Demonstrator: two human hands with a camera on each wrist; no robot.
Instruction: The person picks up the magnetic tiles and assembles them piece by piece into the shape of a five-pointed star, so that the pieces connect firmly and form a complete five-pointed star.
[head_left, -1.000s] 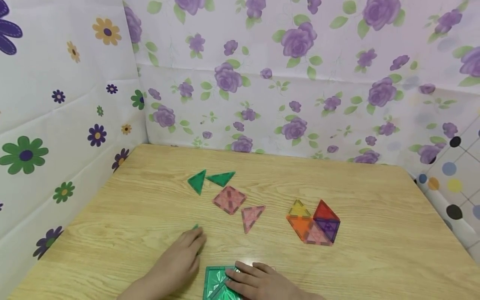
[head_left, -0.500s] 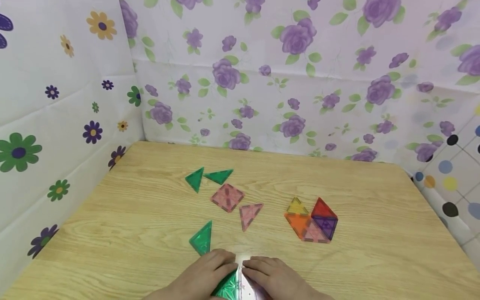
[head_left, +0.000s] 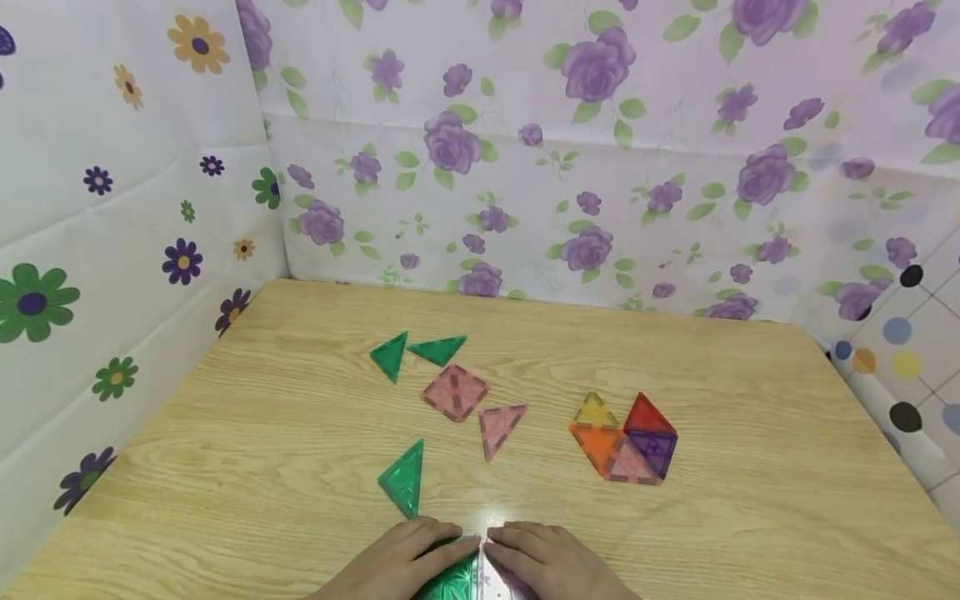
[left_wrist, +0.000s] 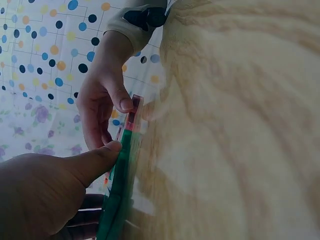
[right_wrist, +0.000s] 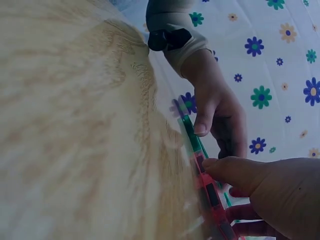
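Observation:
At the near edge of the table, my left hand (head_left: 401,557) holds a green translucent magnetic tile (head_left: 456,579), thumb on its near edge and fingers across its top. Beside it my right hand (head_left: 557,560) grips a pale pink magnetic tile (head_left: 495,585) the same way. The two tiles lie side by side, their edges meeting between the hands. Both palms cover much of the tiles. In the left wrist view the green tile (left_wrist: 118,185) lines up with the pink one (left_wrist: 133,112), low along the table edge.
Ahead of my left hand lies a loose green triangle (head_left: 405,479). Farther back are two more green triangles (head_left: 390,357), a pink diamond (head_left: 455,392) and a pink triangle (head_left: 500,427). A joined multicoloured cluster (head_left: 597,446) lies to the right. Floral cloth (head_left: 525,208) stands behind the table.
My left hand has left the loose green triangle and come right and nearer, onto the green tile. My right hand has shifted right onto the pink tile. The view has tilted slightly.

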